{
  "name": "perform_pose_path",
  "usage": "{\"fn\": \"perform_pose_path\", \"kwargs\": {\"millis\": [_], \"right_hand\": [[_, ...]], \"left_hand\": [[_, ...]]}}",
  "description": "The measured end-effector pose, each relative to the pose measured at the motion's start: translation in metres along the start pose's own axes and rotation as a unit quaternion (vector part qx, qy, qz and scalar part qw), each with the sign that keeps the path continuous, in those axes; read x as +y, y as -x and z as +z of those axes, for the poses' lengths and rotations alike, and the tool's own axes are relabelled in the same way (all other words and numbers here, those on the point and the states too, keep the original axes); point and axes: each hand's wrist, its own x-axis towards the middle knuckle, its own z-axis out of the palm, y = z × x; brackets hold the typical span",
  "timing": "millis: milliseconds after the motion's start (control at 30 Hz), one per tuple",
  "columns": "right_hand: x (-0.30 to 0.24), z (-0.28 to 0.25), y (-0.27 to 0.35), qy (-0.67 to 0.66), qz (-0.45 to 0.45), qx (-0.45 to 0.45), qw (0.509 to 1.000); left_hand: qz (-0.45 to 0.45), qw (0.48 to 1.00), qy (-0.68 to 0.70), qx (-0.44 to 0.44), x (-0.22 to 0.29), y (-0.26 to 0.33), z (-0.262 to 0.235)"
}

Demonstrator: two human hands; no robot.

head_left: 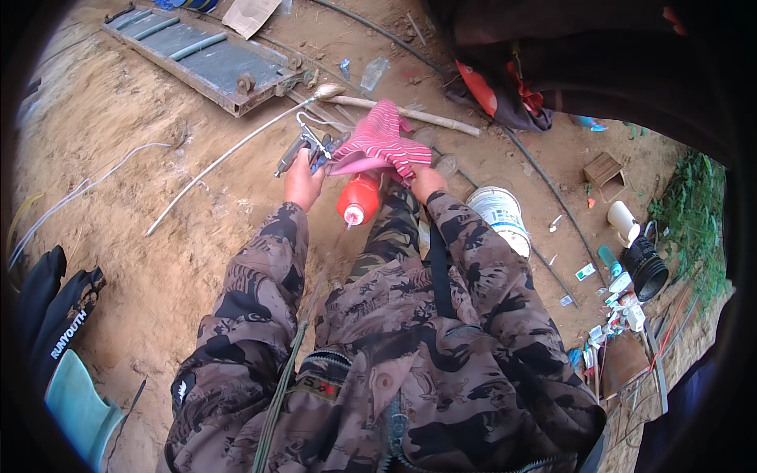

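Observation:
In front of my body, my left hand (302,181) is closed around a dark metal tool (296,151) with a grey handle and a thin white cord; its exact kind does not show. A pink-and-red striped cloth (381,142) spreads between my hands. Its right end is gripped by my right hand (428,183), whose fingers are partly hidden by the fabric. Just below the cloth, a round red container (359,199) with a whitish tip appears between my forearms. What supports it is hidden.
A metal-framed panel (197,57) lies at the far left. Near it, a long pale stick (229,164) and a bamboo pole (426,116) rest on dirt. A white bucket (500,214) stands right of my right forearm. Dark hoses, bottles and litter lie farther right, beside a black bucket (646,270).

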Motion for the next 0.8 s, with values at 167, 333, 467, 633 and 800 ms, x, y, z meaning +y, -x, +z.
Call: {"fn": "perform_pose_path", "kwargs": {"millis": [167,333,467,633,800], "right_hand": [[0.003,0.062,-0.015,-0.036,-0.008,-0.062,0.997],[0.007,0.103,-0.01,-0.056,0.004,-0.069,0.996],[0.016,0.088,-0.007,-0.036,-0.019,-0.181,0.983],[0.018,0.048,0.002,-0.183,0.028,-0.167,0.968],[0.007,0.021,0.007,-0.063,0.019,-0.027,0.997]], "left_hand": [[-0.036,0.995,-0.089,0.0,-0.022,0.015,0.01],[-0.089,0.983,-0.161,-0.017,-0.042,0.034,0.012],[-0.11,0.976,-0.177,-0.071,-0.046,0.055,0.009],[-0.072,0.983,-0.149,-0.077,-0.038,0.063,0.011],[-0.074,0.992,-0.095,-0.045,-0.025,0.059,0.016]]}}
